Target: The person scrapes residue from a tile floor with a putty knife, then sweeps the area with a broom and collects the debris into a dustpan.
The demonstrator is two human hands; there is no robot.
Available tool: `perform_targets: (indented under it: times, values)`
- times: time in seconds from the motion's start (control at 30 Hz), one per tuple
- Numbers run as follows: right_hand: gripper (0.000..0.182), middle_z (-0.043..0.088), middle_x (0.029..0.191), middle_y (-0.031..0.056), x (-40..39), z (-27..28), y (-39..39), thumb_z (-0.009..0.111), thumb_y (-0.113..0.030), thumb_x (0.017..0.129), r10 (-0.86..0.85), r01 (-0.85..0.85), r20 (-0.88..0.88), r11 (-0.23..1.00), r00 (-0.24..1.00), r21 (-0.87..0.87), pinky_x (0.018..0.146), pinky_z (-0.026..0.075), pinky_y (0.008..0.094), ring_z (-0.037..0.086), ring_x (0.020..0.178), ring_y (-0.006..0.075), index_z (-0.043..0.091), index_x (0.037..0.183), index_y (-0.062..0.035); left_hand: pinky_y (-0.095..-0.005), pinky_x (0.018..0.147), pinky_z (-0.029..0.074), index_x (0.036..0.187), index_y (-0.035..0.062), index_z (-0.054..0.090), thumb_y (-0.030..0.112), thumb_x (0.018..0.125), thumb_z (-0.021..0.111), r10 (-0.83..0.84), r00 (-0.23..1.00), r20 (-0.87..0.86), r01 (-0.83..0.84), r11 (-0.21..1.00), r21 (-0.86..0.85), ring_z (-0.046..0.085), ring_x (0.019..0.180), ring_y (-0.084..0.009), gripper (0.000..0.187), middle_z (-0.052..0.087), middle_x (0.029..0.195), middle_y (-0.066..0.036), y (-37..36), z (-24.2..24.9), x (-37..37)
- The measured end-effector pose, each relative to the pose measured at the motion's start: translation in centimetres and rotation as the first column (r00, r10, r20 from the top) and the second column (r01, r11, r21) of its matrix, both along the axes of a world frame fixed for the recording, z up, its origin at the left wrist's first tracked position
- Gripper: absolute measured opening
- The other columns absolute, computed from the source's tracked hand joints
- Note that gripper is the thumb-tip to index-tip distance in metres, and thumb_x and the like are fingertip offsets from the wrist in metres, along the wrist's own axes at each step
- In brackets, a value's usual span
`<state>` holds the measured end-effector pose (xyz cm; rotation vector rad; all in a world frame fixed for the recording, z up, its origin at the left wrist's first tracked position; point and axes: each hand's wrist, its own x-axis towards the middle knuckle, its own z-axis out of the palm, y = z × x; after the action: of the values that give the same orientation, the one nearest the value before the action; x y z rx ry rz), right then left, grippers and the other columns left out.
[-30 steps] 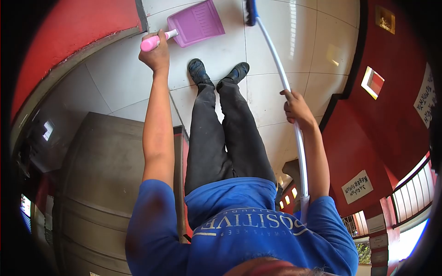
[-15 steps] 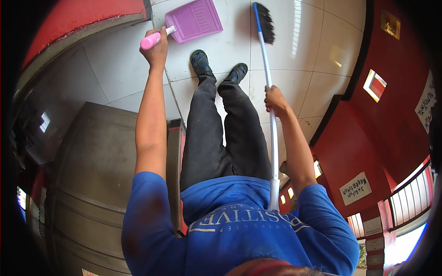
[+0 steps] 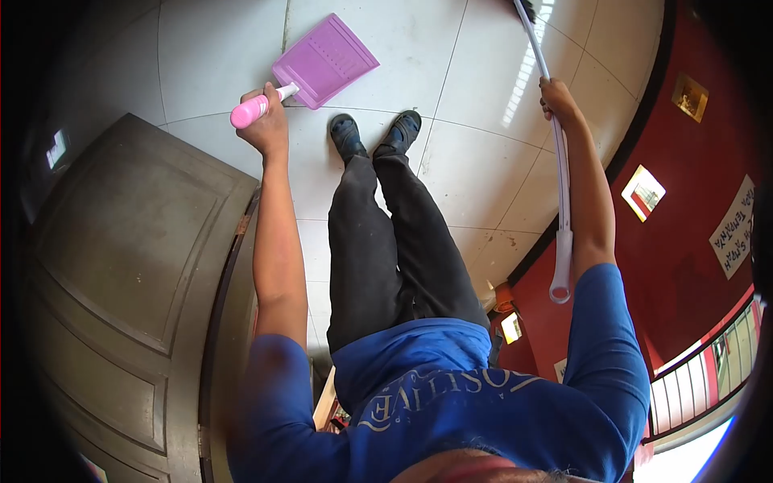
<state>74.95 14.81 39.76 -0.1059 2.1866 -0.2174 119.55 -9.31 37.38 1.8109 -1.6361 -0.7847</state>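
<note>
My left hand (image 3: 269,125) is wrapped round the pink-and-white handle of a purple dustpan (image 3: 328,60). The pan is over the tiled floor, ahead of and to the left of my sandalled feet (image 3: 374,135). Out to the right, my right hand (image 3: 557,98) grips the long pale shaft of a broom (image 3: 563,193). Its shaft runs beside my forearm, and the hollow end hangs near my elbow. Only a bit of the broom's dark bristles (image 3: 528,10) shows at the top edge; the rest is out of view.
A dark wooden panelled door (image 3: 121,241) stands close on my left. On the right is a red wall (image 3: 644,274) with a black base strip and a paper sign (image 3: 734,229). A railing (image 3: 717,370) is at lower right. Pale tiles (image 3: 475,177) cover the floor.
My right hand has swung the broom outward to the right and forward, its bristles now mostly past the top edge. The dustpan is turned slightly, and the door shows more on the left.
</note>
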Motion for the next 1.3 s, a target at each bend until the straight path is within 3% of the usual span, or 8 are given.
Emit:
perform_targets:
  times: [0.13,0.23,0.33,0.43,0.6,0.87,1.1,1.3]
  values:
    - [0.03,0.056,0.056,0.0134,3.0,-6.5,-3.7,0.043,-0.016,0.09,0.302,-0.301,-0.015,0.952,0.953,0.05,0.044,0.049,0.0363,0.059,0.045,0.0228,0.055,0.07,0.0031,-0.0324,0.064,0.052,0.078,-0.0011,0.063,0.017,0.084,0.073,0.125,0.991,-0.052,-0.128,0.99,-0.063,0.065,0.065,-0.0198,0.021,0.067,0.073,-0.009,4.2,-3.8,4.1]
    - [0.025,0.062,0.064,0.017,10.5,-5.6,-1.9,0.046,-0.017,0.091,0.347,-0.346,-0.006,0.936,0.938,0.062,0.043,0.051,0.0385,0.063,0.048,0.0282,0.054,0.086,0.0066,-0.033,0.063,0.051,0.08,-0.0012,0.062,0.014,0.085,0.072,0.201,0.975,-0.092,-0.205,0.978,-0.036,0.063,0.064,-0.0197,0.019,0.066,0.073,-0.009,6.1,-4.5,5.0]
    - [0.026,0.056,0.091,0.0224,18.7,1.1,0.9,0.037,-0.016,0.098,0.5,-0.514,0.121,0.841,0.858,0.17,0.041,0.055,0.0413,0.064,0.05,0.0342,0.049,0.102,0.0064,-0.0326,0.059,0.049,0.078,0.001,0.061,0.012,0.084,0.073,0.178,0.962,-0.208,-0.21,0.967,-0.142,0.06,0.061,-0.0187,0.017,0.065,0.071,-0.008,7.6,-6.1,5.9]
    - [0.032,0.061,0.069,0.0289,23.5,6.9,4.5,0.04,-0.027,0.099,0.494,-0.533,0.231,0.832,0.838,0.154,0.039,0.051,0.0453,0.061,0.047,0.0388,0.047,0.101,0.0048,-0.0323,0.062,0.05,0.08,0.0008,0.061,0.011,0.085,0.072,0.254,0.947,-0.195,-0.277,0.956,-0.1,0.062,0.064,-0.0193,0.015,0.065,0.073,-0.008,9.2,-4.7,7.2]
    - [0.031,0.061,0.071,0.0277,24.9,13.1,1.9,0.037,-0.03,0.1,0.532,-0.56,0.19,0.814,0.825,0.153,0.038,0.05,0.0462,0.06,0.047,0.0397,0.048,0.104,-0.0007,-0.0324,0.062,0.05,0.078,0.0025,0.061,0.008,0.083,0.073,0.354,0.917,-0.185,-0.379,0.917,-0.123,0.062,0.064,-0.0195,0.014,0.066,0.074,-0.008,12.3,-5.2,10.3]
    - [0.033,0.063,0.079,0.0231,15.4,-4.3,-15.7,0.044,-0.026,0.098,0.715,-0.687,-0.098,0.695,0.692,0.214,0.044,0.053,0.0408,0.064,0.055,0.0313,0.047,0.107,0.0061,-0.0295,0.061,0.049,0.079,0.0039,0.062,0.008,0.083,0.073,0.401,0.891,-0.211,-0.434,0.89,-0.14,0.058,0.061,-0.0147,0.013,0.064,0.07,-0.005,13.0,-5.2,10.8]
    - [0.035,0.061,0.076,0.0272,26.9,1.2,1.7,0.043,-0.027,0.099,0.715,-0.715,0.114,0.648,0.69,0.265,0.042,0.052,0.0447,0.062,0.051,0.0357,0.042,0.115,0.0038,-0.0349,0.061,0.052,0.08,0.0073,0.06,0.01,0.079,0.075,0.392,0.898,-0.197,-0.416,0.905,-0.094,0.063,0.065,-0.029,0.016,0.064,0.076,-0.011,14.3,-4.4,11.1]
    - [0.034,0.059,0.064,0.016,30.2,10.3,5.1,0.043,-0.036,0.099,0.737,-0.737,0.125,0.62,0.665,0.268,0.038,0.048,0.0408,0.058,0.044,0.0289,0.05,0.105,-0.0028,-0.0358,0.065,0.053,0.085,0.0065,0.059,0.014,0.079,0.077,0.385,0.901,-0.202,-0.405,0.912,-0.067,0.065,0.073,-0.0307,0.021,0.064,0.081,-0.012,14.9,-3.7,10.3]
